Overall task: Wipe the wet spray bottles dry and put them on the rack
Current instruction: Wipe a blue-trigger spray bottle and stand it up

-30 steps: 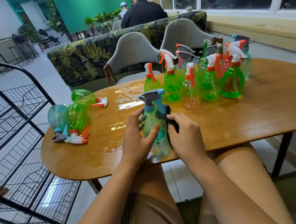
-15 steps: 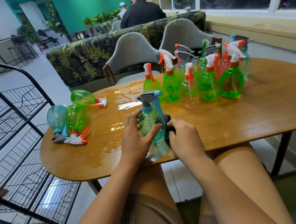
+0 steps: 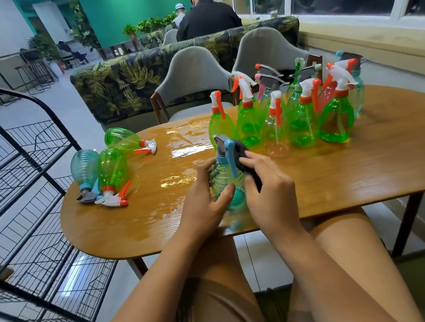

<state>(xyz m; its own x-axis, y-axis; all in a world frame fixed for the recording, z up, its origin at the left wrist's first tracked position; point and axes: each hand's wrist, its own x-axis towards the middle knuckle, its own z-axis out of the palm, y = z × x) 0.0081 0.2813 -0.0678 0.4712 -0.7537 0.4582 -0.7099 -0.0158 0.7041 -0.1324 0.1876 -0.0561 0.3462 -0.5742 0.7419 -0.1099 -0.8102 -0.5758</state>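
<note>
I'm mid-wipe. My left hand (image 3: 206, 210) wraps the blue bottle (image 3: 221, 179) at the table's (image 3: 364, 171) six o'clock, and my right hand (image 3: 271, 199) pinches the cloth (image 3: 242, 151) against it. Next it should go to the rack (image 3: 24, 180) at nine o'clock.

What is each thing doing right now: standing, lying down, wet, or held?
teal bottle: upright, held.
left hand: grips the teal bottle.
right hand: holds dark cloth against it.
three bottles at left: lying down.
bottle group: standing upright.
table: wet with puddles.
</note>
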